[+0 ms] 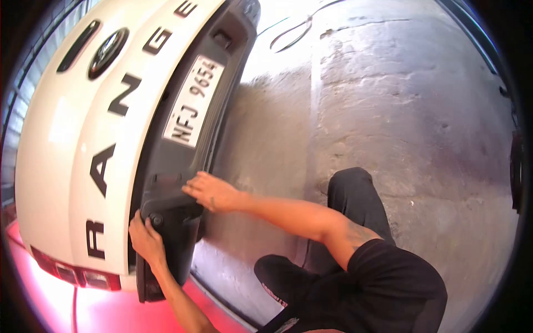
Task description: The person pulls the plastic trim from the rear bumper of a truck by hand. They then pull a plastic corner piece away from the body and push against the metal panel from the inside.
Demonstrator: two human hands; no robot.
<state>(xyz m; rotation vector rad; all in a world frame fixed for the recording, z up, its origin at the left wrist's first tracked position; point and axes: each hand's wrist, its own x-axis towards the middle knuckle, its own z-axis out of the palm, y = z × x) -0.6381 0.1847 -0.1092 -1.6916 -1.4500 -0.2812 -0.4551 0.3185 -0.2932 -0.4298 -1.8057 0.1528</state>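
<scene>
A white tailgate [50,144] with large black letters fills the left side, next to a dark bumper [166,166] that carries a white licence plate [194,102]. My left hand [147,238] touches the corner end of the bumper beside the tailgate edge, its visible fingers apart, near a small round fitting [157,220]. Farther right, my right hand [214,193] lies with fingers stretched out against the bumper's outer part, below the plate. Neither hand shows a loose object in it. The undersides of both hands are hidden.
A red and clear tail light [75,275] is at the lower left, near a bright pink-red surface [111,311]. Rough concrete floor [377,111] spreads to the right. A looped cable [294,39] lies at the top. My bent knees are near the bumper.
</scene>
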